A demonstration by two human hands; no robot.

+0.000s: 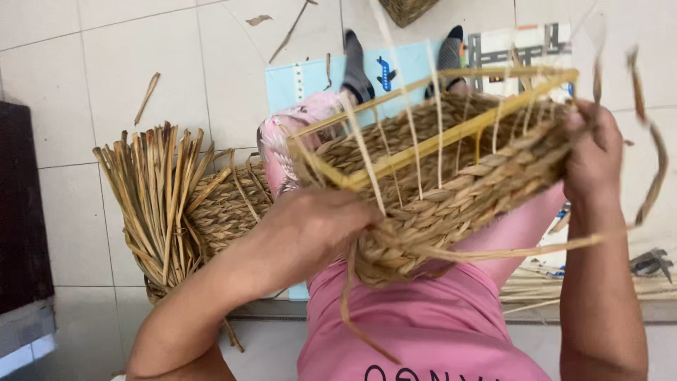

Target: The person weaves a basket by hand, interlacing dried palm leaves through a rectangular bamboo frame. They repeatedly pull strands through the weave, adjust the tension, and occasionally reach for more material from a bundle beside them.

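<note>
No packages, labels, signs or screens visible. Nearest match: flat printed play mat (310, 81) on floor at 12 o'clock, pale blue with white panel.

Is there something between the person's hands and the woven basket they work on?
Nothing visible. The left hand grips the near corner of the woven basket, and the right hand holds its far end. Loose straw strands only cross above the basket's yellow frame.
</note>
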